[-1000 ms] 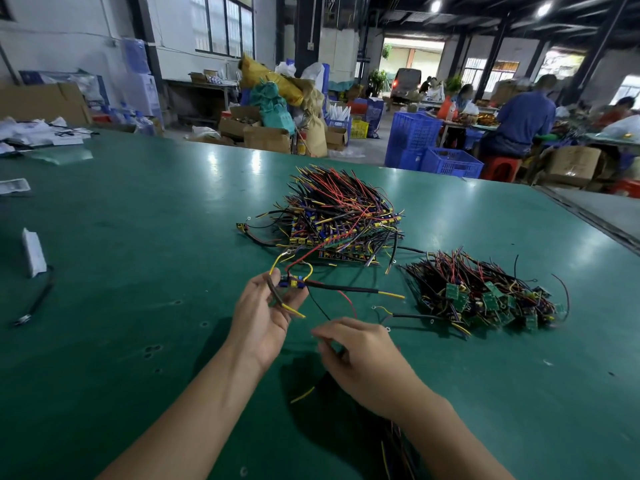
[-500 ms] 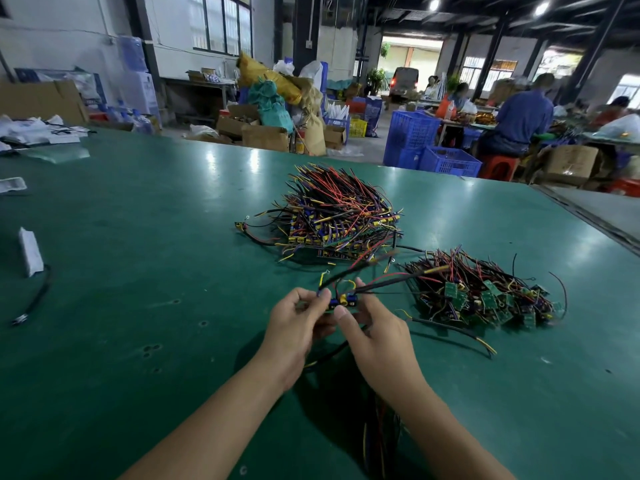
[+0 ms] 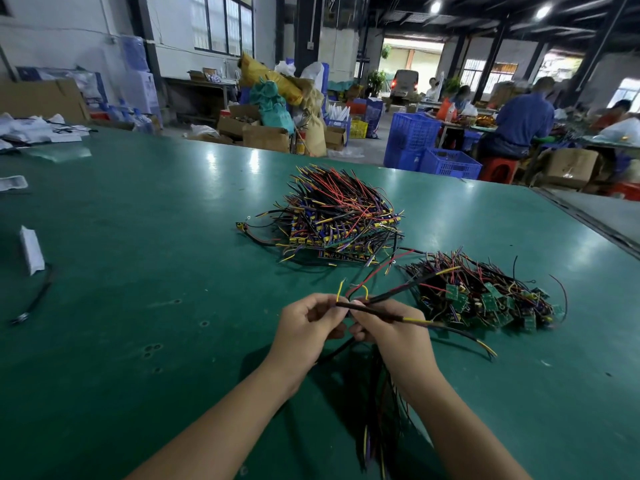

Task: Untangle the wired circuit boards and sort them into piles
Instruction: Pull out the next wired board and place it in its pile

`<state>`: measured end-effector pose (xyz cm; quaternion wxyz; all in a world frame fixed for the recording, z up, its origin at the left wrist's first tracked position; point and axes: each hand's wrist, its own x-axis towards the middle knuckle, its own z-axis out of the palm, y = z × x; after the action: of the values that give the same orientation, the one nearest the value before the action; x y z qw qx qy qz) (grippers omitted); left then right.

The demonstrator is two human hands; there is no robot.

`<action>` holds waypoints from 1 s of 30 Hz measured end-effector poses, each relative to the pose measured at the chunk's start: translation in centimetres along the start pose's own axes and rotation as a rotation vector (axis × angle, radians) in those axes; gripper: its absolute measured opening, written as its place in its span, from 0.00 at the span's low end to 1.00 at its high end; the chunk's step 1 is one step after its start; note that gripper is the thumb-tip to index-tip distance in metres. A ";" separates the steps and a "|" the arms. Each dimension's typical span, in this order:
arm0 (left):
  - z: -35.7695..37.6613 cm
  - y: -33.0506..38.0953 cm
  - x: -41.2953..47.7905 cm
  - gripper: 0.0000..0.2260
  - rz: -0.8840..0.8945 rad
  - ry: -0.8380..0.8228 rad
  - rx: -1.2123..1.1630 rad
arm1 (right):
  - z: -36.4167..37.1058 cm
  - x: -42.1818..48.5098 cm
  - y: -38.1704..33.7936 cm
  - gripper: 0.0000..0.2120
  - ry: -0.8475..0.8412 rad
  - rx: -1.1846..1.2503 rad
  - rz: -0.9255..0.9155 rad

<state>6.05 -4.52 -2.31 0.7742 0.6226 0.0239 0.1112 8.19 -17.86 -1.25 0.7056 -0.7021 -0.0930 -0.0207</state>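
On a green table (image 3: pixel 138 237) in a workshop, the left hand (image 3: pixel 308 327) and right hand (image 3: pixel 391 332) meet fingertip to fingertip, both pinching a black cable (image 3: pixel 381 313). Its board is hidden. The cable, yellow-tipped, runs rightward toward the green-board pile (image 3: pixel 485 301). The blue-board pile (image 3: pixel 339 223) lies beyond.

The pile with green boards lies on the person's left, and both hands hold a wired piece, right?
No: the head view shows the pile with green boards on the right. The left hand and right hand hold a wired piece.
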 end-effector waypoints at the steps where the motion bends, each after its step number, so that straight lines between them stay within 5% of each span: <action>1: 0.0 0.0 0.0 0.06 -0.010 0.000 -0.005 | 0.0 0.0 0.0 0.02 -0.013 0.043 0.013; 16: -0.8 0.2 0.5 0.18 -0.093 0.003 -0.024 | 0.0 0.0 -0.2 0.03 -0.082 0.095 0.025; 24: -0.9 0.9 0.2 0.05 -0.175 -0.105 -0.265 | -0.3 0.1 -0.7 0.04 -0.156 0.377 0.140; 30: -0.9 0.9 0.6 0.05 -0.254 -0.082 -0.275 | -0.5 0.0 -1.5 0.07 -0.097 0.432 0.132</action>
<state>6.31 -3.34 -1.56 0.8602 0.5068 0.0554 -0.0107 7.98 -18.37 0.18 0.8341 -0.5395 -0.0831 0.0796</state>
